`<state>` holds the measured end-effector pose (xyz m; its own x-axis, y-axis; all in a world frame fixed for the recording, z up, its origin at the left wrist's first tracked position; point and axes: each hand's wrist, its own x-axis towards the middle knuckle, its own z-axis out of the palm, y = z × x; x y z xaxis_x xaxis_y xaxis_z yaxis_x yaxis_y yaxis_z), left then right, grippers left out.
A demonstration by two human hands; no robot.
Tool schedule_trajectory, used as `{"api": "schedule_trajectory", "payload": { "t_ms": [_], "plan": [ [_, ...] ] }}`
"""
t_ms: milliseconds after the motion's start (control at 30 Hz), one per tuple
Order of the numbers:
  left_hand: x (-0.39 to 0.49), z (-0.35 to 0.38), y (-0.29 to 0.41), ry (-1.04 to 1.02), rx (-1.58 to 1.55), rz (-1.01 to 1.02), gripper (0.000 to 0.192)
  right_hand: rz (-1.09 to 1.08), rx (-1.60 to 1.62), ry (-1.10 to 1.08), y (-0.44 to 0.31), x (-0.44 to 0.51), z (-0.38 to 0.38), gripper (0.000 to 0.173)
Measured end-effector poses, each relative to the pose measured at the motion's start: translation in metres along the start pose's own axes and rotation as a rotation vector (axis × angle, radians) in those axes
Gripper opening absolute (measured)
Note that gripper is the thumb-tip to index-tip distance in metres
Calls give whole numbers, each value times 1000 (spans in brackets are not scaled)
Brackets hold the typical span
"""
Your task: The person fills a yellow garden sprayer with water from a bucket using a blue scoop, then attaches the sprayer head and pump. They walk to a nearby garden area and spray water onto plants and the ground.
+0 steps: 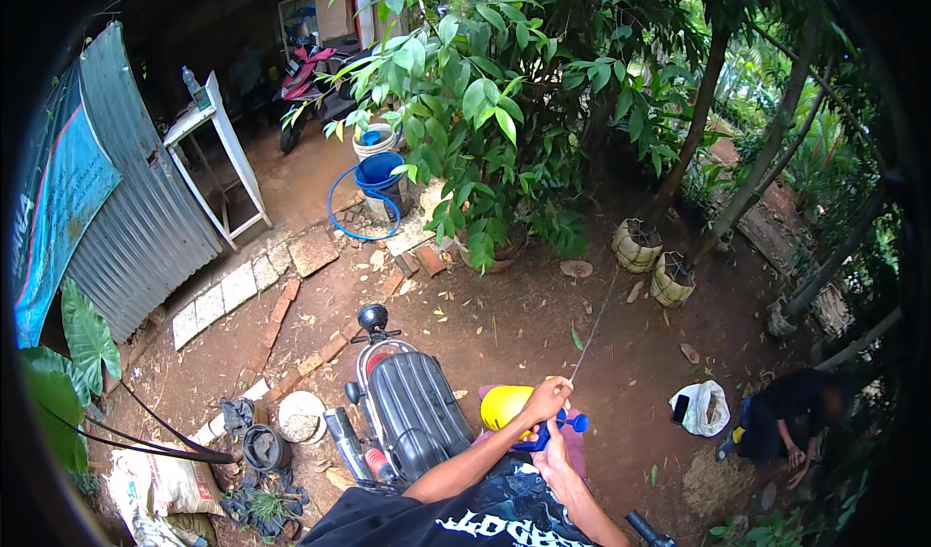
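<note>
My right hand (553, 451) grips the blue top of a yellow-and-blue hand pump sprayer (503, 407), held tilted in front of my torso. Its round blue knob (580, 423) sticks out to the right of that hand. My left hand (548, 400) has its fingers curled at the front of the sprayer, covering the part there. From those fingertips a thin grey line (595, 329) runs out towards the potted trunks; whether it is a wand or a jet of liquid I cannot tell. My mauve trousers (574, 451) show beneath the sprayer.
A motorcycle with a ribbed black seat (418, 409) stands at my left. Two woven planter bags (636, 247) hold trunks ahead. Low at the right a person (789, 416) crouches beside a white sack (707, 409) and a phone (680, 409). Buckets (381, 170) stand behind a brick border (320, 358).
</note>
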<state>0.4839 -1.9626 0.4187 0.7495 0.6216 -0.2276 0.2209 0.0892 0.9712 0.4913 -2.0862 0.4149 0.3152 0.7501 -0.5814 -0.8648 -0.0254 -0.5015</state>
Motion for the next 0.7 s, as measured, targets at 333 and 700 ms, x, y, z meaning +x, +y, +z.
{"api": "schedule_trajectory", "payload": {
  "t_ms": [333,700],
  "plan": [
    [1,-2,-3,-25,-66,-20,26,-15,2,34,-3,-10,16,20],
    [-1,1,2,-65,8,-18,27,-17,17,45,-1,-12,13,23]
  ]
}}
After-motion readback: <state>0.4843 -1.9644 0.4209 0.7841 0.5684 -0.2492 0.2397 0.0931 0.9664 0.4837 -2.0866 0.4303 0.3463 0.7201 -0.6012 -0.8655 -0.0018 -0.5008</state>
